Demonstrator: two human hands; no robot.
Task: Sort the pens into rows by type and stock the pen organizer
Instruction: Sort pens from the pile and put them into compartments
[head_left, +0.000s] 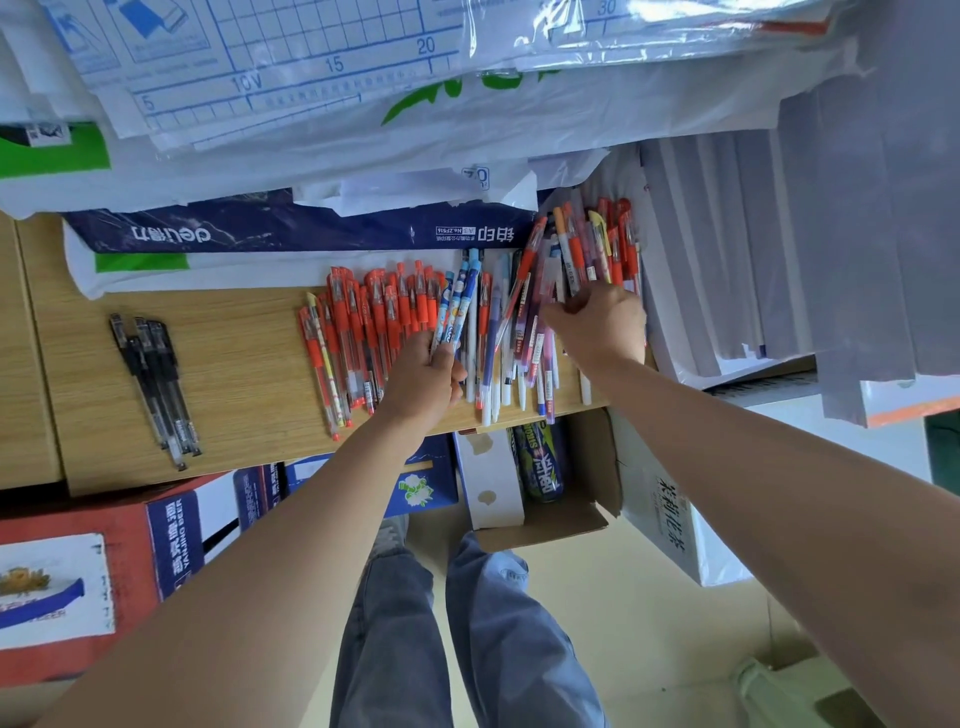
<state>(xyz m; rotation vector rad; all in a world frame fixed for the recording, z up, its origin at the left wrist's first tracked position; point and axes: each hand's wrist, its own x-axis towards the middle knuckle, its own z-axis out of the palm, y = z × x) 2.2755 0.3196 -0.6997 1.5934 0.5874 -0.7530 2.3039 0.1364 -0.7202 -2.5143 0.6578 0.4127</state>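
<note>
Sorting underway, I judge. Left hand (423, 376) clamps blue patterned pens (458, 299), bundling one type. Right hand (597, 322) digs into mixed pile (576, 244) beyond it; whether it pinches, cannot tell. Red pens (363, 322) grouped just left of left hand, black pens (156, 374) well left on tabletop (244, 364), types kept apart.

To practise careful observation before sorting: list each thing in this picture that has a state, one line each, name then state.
left hand, grips a few blue patterned pens.
right hand, fingers curled into the mixed pen pile; grip unclear.
red pens, lying bunched side by side on the wooden shelf.
black pens, lying grouped, apart at the shelf's left.
cardboard box, open, under the shelf.
</note>
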